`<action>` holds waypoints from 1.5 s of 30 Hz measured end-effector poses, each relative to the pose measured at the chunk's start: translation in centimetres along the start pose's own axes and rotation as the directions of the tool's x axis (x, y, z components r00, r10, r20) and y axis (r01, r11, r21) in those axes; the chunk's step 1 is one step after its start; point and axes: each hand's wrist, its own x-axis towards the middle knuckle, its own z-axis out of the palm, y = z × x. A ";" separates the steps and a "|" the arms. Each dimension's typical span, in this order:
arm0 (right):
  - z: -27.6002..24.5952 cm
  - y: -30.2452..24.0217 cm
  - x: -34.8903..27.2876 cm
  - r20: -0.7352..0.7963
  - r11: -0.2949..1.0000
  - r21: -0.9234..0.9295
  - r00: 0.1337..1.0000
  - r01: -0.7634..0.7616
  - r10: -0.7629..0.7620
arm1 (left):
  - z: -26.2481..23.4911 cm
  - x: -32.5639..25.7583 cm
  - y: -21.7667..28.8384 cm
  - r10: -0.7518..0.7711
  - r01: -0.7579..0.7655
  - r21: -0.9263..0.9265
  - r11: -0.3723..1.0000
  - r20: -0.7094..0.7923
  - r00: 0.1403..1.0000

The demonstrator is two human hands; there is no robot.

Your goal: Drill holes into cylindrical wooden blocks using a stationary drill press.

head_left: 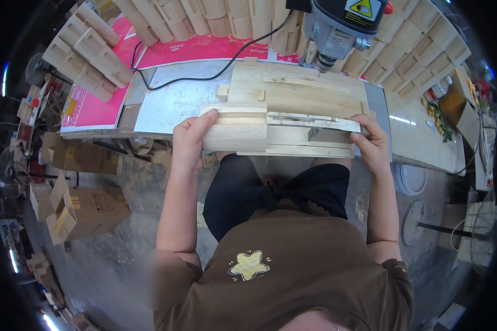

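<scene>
My left hand (190, 138) is closed on the left end of a pale grooved wooden block (234, 135), thumb on top. My right hand (371, 140) pinches the right end of a long slotted wooden piece (309, 122) with an open recess below its upper strip. A small dark bracket-like part (313, 134) shows in that recess. Block and slotted piece meet end to end; I cannot tell whether they are joined. Both are at the front edge of a wooden board (298, 83). Beyond it, the chuck of a drill press (327, 63) hangs over the board.
Stacks of notched wooden blocks (215, 19) line the bench's back, with more at left (83, 52) and right (414, 47). A black cable (204, 79) crosses the bench. Cardboard boxes (91, 212) stand on the floor at left, a white bucket (411, 179) at right.
</scene>
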 end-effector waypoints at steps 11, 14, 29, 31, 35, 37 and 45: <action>-1.0 3.4 -0.2 0.009 0.986 0.103 0.991 -0.134 0.134 | 6.8 0.6 -4.7 0.020 -0.058 0.077 0.995 0.421 0.907; -1.7 4.0 -0.3 -0.002 0.990 -0.139 1.000 -0.021 0.021 | 7.4 1.9 -6.9 0.014 -0.249 0.390 0.886 0.515 0.857; -5.5 7.8 4.3 -0.206 0.855 -0.516 0.975 -0.040 -0.079 | 11.9 6.0 -11.5 0.492 -0.754 0.542 0.370 0.574 0.654; -5.2 8.5 5.5 -0.255 0.933 -0.331 0.966 -0.137 0.051 | 12.3 7.1 -11.7 0.500 -0.739 0.561 0.373 0.549 0.670; -4.3 9.5 7.2 -0.245 0.944 -0.306 0.968 -0.123 0.046 | 12.3 8.7 -11.7 0.573 -0.732 0.612 0.299 0.498 0.650; -3.3 9.3 7.7 -0.220 0.943 -0.329 0.975 -0.053 -0.022 | 11.4 9.4 -11.6 0.569 -0.730 0.618 0.292 0.501 0.652; -4.4 5.7 8.5 -0.205 0.987 -0.137 0.978 -0.079 0.050 | 9.7 10.1 -10.6 0.519 -0.763 0.610 0.214 0.591 0.618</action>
